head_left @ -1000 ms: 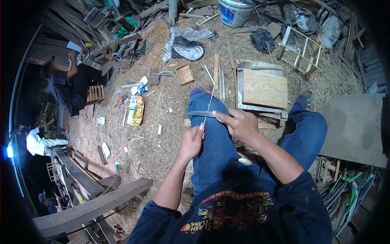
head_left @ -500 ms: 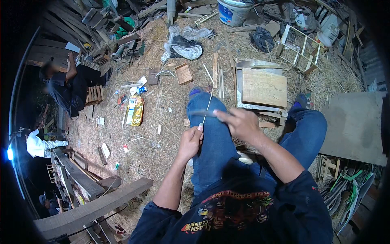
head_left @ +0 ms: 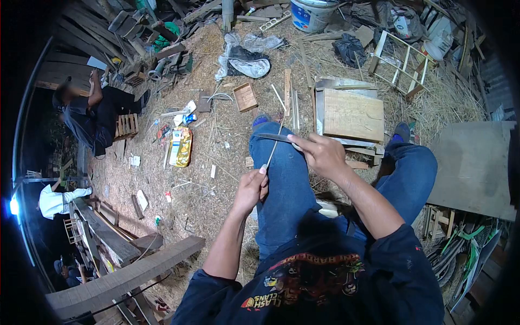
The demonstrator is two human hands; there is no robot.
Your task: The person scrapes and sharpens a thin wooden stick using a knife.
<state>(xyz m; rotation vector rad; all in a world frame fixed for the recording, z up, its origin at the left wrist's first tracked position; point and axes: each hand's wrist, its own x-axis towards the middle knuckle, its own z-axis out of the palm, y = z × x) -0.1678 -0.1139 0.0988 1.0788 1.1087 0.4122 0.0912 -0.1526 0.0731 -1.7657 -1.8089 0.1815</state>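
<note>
My left hand [head_left: 251, 189] is closed round the near end of a thin, pale strip [head_left: 273, 153], which looks like split bamboo or wood. The strip slants up and away over my left knee, above the jeans. In my right hand [head_left: 324, 156] is a knife [head_left: 272, 137], its dark blade pointing left. That blade lies across the strip, beyond my left hand. The knife's handle is mostly hidden by my fingers.
A wooden board [head_left: 353, 115] lies on flat pieces between my feet. Ahead are a small wooden tray [head_left: 245, 97] and a yellow packet [head_left: 180, 146]. A thick beam [head_left: 130, 276] crosses at lower left. Another person [head_left: 92, 116] sits at left; someone in white [head_left: 51, 201] is farther off.
The knife has moved slightly away from me along the strip, and its blade is less blurred. My left hand has shifted slightly left. The person in white has moved a little.
</note>
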